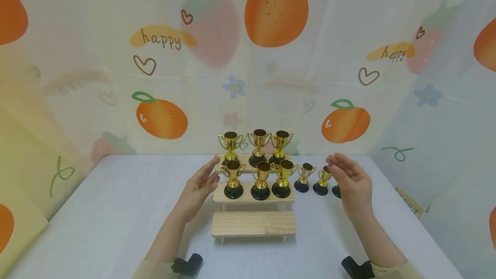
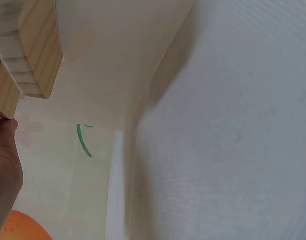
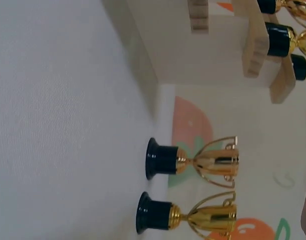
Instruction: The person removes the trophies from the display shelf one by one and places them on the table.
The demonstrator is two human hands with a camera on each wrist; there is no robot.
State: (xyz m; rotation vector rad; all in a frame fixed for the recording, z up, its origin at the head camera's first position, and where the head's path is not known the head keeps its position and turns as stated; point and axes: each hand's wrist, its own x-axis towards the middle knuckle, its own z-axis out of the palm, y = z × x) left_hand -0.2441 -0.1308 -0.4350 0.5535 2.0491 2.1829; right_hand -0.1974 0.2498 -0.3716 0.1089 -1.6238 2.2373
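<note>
My left hand (image 1: pixel 199 190) is at the left end of a three-step wooden display stand (image 1: pixel 253 223), its fingers fairly straight. In the left wrist view, its fingertips appear at a board's corner (image 2: pixel 5 102); whether they touch it I cannot tell. Three gold trophy cups (image 1: pixel 259 139) with black bases stand on the top step and three more trophy cups (image 1: pixel 261 175) on the middle step. My right hand (image 1: pixel 352 186) is raised right of the stand, fingers extended, holding nothing visible. Beside it, three trophy cups (image 1: pixel 304 178) stand on the table, the rightmost mostly hidden by the hand.
A white cloth covers the table (image 1: pixel 128 210). Behind it hangs a pale curtain (image 1: pixel 209 98) printed with oranges, strawberries and hearts. The stand's lowest step carries nothing. In the right wrist view, two upright table trophy cups (image 3: pixel 162 160) appear sideways near the stand.
</note>
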